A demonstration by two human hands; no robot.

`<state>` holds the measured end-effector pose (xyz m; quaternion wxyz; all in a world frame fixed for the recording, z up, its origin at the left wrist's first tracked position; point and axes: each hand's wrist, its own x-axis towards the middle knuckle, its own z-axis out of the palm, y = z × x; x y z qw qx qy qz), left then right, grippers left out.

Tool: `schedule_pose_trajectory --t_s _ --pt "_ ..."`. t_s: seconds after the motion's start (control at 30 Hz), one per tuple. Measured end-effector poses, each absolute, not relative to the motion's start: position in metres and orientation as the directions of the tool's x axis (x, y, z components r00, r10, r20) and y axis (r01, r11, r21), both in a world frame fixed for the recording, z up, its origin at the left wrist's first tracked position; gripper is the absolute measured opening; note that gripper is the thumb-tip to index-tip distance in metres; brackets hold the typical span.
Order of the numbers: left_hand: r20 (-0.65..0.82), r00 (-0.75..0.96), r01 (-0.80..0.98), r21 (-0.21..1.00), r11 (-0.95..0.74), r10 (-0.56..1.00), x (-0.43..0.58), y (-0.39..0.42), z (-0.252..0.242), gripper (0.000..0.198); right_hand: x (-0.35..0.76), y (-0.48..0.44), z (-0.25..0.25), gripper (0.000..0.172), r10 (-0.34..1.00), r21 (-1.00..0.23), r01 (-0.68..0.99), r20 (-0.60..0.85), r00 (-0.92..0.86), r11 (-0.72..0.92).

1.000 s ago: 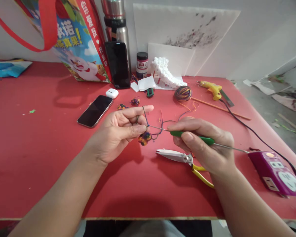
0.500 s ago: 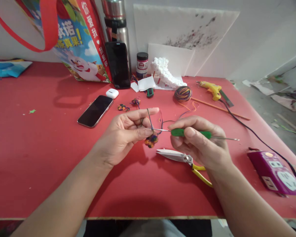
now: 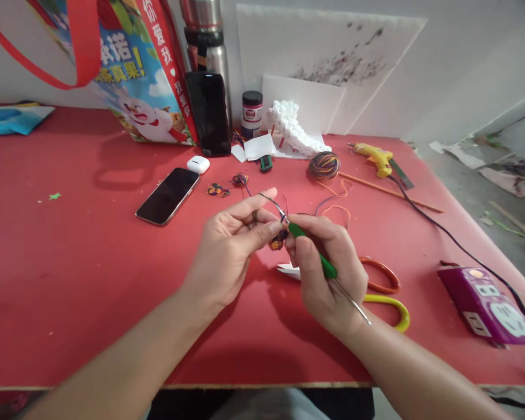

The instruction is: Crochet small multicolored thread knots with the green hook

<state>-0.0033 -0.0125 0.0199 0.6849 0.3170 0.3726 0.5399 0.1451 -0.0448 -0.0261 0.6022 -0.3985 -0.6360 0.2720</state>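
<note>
My left hand pinches a small multicoloured crochet piece between thumb and fingers, with thread looped over the outstretched index finger. My right hand is closed on a green-handled crochet hook, whose metal tip points up-left into the piece. The two hands touch above the red table. Thread runs back from them to a multicoloured yarn ball.
Scissors with yellow and orange handles lie just right of my right hand. A purple power strip sits far right, a glue gun behind. A phone, earbud case, two small crochet bits, a bag and flask stand at the back.
My right hand moved left and turned the hook from lying sideways to pointing up-left into the piece, uncovering the scissor handles. My left hand shifted slightly right.
</note>
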Motion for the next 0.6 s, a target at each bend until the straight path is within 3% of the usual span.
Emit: schedule_pose_trajectory --t_s 0.17,0.6 --pt "-0.23 0.218 -0.543 0.779 0.314 0.948 -0.017 -0.004 0.024 0.041 0.157 -0.038 -0.023 0.029 0.77 -0.755 0.153 0.629 -0.105 0.638" --pt "-0.218 0.322 -0.415 0.842 0.344 0.921 -0.037 0.006 0.029 0.036 0.187 -0.03 0.007 0.019 0.867 -0.862 0.122 0.474 -0.153 0.493"
